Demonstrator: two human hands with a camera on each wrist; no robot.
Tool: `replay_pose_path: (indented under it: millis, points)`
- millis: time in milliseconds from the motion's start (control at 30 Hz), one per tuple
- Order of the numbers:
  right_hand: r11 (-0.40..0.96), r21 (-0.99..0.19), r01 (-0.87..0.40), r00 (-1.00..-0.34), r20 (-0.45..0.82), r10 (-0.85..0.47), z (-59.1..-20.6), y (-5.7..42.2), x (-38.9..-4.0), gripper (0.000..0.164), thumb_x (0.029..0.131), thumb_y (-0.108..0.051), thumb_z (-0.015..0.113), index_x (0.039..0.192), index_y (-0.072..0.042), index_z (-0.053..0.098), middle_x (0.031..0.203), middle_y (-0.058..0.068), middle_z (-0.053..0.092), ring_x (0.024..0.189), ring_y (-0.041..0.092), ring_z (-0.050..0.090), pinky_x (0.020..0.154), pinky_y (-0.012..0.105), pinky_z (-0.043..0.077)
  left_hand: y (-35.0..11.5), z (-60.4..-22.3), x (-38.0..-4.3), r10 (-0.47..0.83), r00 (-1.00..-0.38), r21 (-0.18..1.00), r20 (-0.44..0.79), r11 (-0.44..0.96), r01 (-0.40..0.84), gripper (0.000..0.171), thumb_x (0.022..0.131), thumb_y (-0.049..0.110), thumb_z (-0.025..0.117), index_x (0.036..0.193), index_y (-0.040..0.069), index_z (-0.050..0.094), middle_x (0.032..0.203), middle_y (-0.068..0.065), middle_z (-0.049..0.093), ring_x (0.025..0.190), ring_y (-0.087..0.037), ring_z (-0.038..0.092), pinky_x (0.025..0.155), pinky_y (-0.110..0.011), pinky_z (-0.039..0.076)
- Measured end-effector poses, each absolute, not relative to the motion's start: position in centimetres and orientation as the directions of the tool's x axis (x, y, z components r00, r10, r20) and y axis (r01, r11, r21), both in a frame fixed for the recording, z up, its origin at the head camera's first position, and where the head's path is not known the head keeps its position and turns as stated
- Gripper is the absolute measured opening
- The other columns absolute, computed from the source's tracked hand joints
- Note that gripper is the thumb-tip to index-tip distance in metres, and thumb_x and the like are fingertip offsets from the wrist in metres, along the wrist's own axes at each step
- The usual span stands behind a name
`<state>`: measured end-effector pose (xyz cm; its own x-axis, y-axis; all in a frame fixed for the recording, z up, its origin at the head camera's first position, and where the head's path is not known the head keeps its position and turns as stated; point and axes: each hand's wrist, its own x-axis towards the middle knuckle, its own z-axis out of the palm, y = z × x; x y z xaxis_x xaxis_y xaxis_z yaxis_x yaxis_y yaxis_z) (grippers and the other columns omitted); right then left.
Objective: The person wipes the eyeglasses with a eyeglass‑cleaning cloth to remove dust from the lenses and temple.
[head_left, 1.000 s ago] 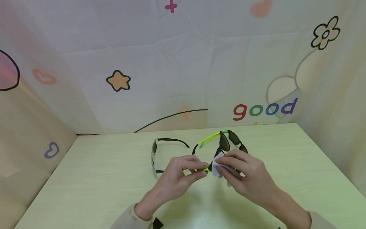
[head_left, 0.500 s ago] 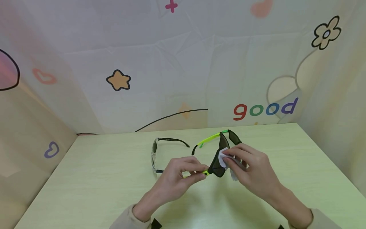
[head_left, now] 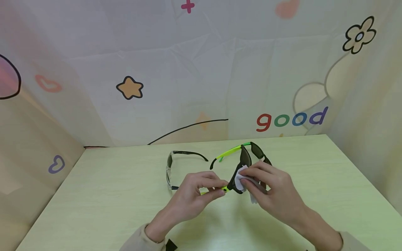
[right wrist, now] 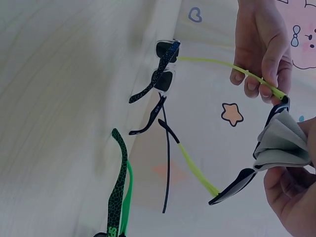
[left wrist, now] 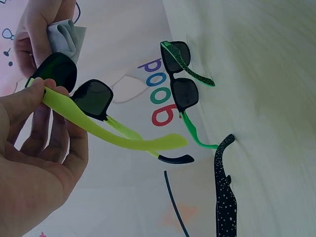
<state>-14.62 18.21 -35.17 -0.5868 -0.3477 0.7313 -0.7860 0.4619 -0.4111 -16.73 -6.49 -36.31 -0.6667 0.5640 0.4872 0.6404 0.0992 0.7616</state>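
Note:
Dark-lensed sunglasses (head_left: 246, 156) with yellow-green temples are held up above the table. My left hand (head_left: 198, 197) pinches one yellow temple near its hinge, between thumb and fingers. A folded pale grey cloth (head_left: 240, 178) is pinched in my right hand (head_left: 271, 184) and lies against the nearer lens. In the right wrist view the cloth (right wrist: 284, 140) covers most of that lens and wraps over the frame. The left wrist view shows the other dark lens (left wrist: 94, 98) uncovered, both yellow temples (left wrist: 123, 140) spread out.
Clear-framed sunglasses (head_left: 169, 169) with dark temples stand on the table (head_left: 110, 195) left of centre, partly behind my left hand. Black-and-green sunglasses (head_left: 257, 150) stand behind the held pair, partly hidden. A printed curtain (head_left: 176, 87) hangs at the table's back edge.
My right hand and the cloth shift up and right across the lens, then back down and left. The left hand and the held sunglasses stay nearly still.

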Motion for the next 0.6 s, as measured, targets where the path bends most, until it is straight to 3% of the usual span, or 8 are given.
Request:
replay_pose_path:
  millis: [133,600]
  points:
    - [0.442,-0.414,-0.795,-0.582,0.727,-0.365,-35.21,17.9,-14.3,0.033,0.103,-0.04,0.062,0.103,-0.01,0.077,0.097,-0.006,0.067,0.071,0.004,0.055,0.056,0.012,0.046,-6.49,-36.31,-16.76,0.567,-0.667,0.757,0.484,0.111,0.644,0.019,0.092,-0.002,0.075,0.11,0.003,0.079,0.09,0.004,0.071,0.08,-0.007,0.065,0.067,-0.025,0.057]
    - [0.376,-0.394,-0.839,-0.536,0.719,-0.443,-35.38,18.19,-14.54,0.027,0.102,-0.034,0.065,0.102,-0.009,0.077,0.099,-0.002,0.069,0.073,0.005,0.06,0.059,0.011,0.049,-6.65,-36.39,-17.06,0.538,-0.699,0.767,0.471,0.142,0.626,0.017,0.093,0.003,0.075,0.109,0.005,0.08,0.093,0.0,0.072,0.079,-0.009,0.064,0.066,-0.025,0.056]
